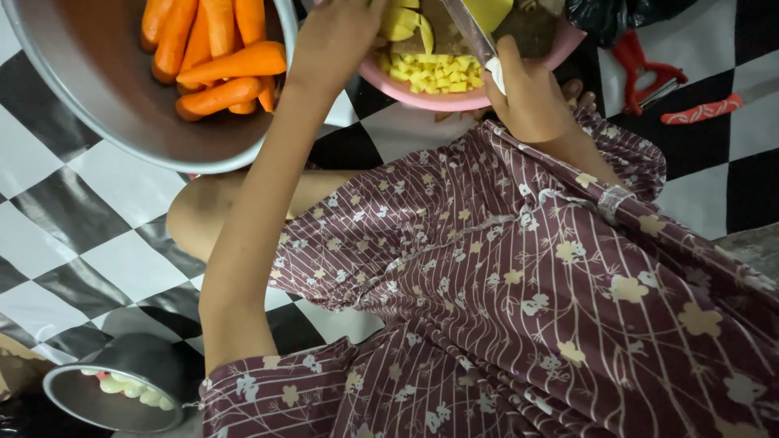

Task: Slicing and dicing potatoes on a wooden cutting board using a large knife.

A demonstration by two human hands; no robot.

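A person in a maroon floral dress sits on a black-and-white checkered floor, working over a pink bowl at the top of the view; the bowl holds small yellow cubes, larger pale yellow pieces and a brown board or slab, partly cut off by the frame edge; the right hand is clenched around a knife, its flat metal blade slanting up over the bowl; the left hand reaches to the bowl's near rim beside the yellow pieces, fingers hidden, so whether it grasps anything cannot be told; to the left, a wide, smooth metal basin holds a heap of peeled orange carrots, long and tapered; at lower left, a small round metal pot contains a few pale, rounded lumps, too small to identify; on the floor at upper right, well apart from the bowl, lie a red peeler and a red handled tool; a dark bag sits just beside the bowl's far edge.
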